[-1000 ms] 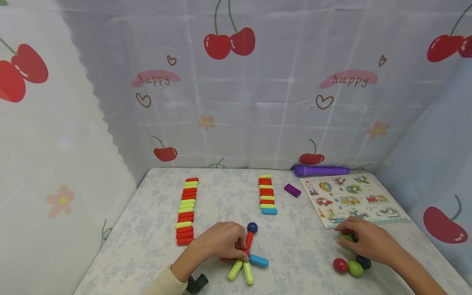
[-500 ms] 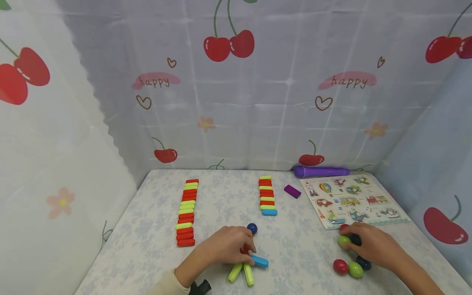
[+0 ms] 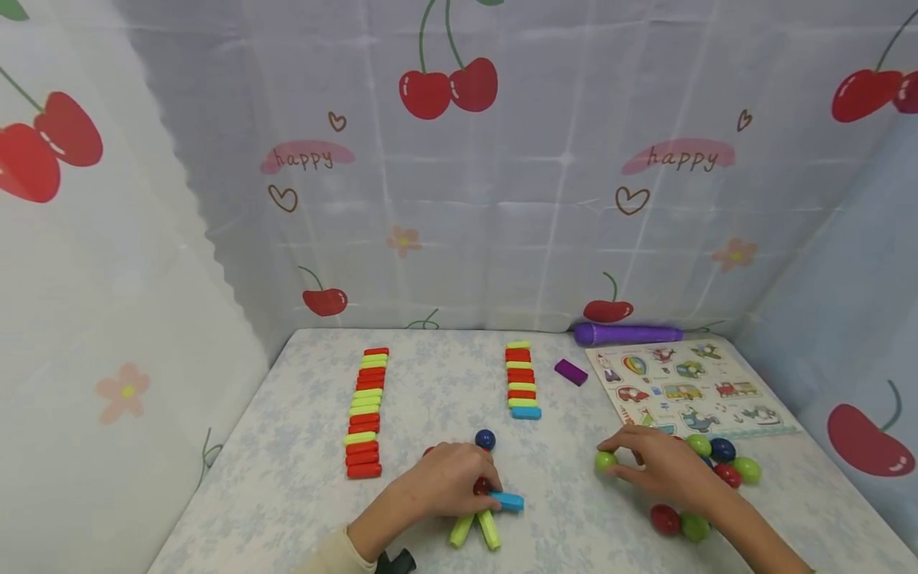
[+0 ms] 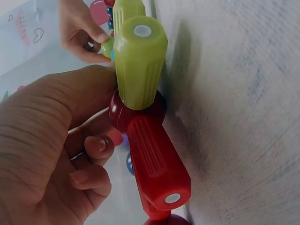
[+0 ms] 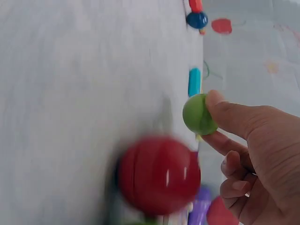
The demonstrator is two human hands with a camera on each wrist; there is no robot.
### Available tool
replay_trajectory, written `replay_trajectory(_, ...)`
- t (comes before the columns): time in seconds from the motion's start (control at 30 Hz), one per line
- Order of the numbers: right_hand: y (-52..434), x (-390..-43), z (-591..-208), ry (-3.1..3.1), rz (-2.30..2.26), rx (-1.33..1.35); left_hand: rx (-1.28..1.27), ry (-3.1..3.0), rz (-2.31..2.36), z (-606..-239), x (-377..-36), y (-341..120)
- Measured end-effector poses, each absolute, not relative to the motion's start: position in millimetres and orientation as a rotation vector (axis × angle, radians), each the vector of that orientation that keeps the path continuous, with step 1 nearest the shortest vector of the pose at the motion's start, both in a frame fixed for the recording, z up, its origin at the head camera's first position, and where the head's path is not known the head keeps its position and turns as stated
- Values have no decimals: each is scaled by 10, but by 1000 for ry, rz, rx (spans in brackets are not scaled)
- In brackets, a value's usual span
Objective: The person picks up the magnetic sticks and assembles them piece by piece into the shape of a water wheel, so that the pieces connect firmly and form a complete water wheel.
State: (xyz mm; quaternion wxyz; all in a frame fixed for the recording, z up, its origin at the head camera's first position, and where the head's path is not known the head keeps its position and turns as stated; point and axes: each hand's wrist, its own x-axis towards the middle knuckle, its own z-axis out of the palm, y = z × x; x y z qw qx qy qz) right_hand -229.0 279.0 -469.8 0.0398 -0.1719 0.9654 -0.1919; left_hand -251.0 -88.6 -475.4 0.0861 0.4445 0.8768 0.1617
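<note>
My right hand (image 3: 656, 462) pinches a green ball (image 3: 606, 461) between thumb and fingertips, left of a group of loose balls; the right wrist view shows this green ball (image 5: 198, 115) up close. My left hand (image 3: 448, 482) holds a dark red ball (image 4: 123, 115) at the hub of a stick figure. From that ball spread a yellow-green stick (image 4: 139, 65), a red stick (image 4: 157, 164) and a blue stick (image 3: 508, 501). A dark blue ball (image 3: 485, 439) sits at the figure's far end. The left hand covers much of the figure in the head view.
Behind the right hand lie loose balls, among them a blue ball (image 3: 723, 450) and a red ball (image 3: 727, 476). A picture board (image 3: 688, 383), purple stick (image 3: 570, 372) and purple microphone-shaped thing (image 3: 627, 334) lie farther back. Rows of red sticks (image 3: 363, 470) and yellow-green sticks (image 3: 519, 402) lie beyond.
The right hand has taken a green ball from the pile and moved left with it. The left hand stays at the figure's hub, shifting slightly right.
</note>
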Motion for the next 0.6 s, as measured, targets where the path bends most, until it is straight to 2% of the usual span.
replay_trajectory(0.27, 2296, -2312, -4745, 2796, -690, -812, 1205, 2709, 520, -4770, -2500, -870)
replay_trajectory(0.6, 1904, -2291, -4799, 2712, -782, -907, 1171, 2739, 544, -4788, -2515, -860)
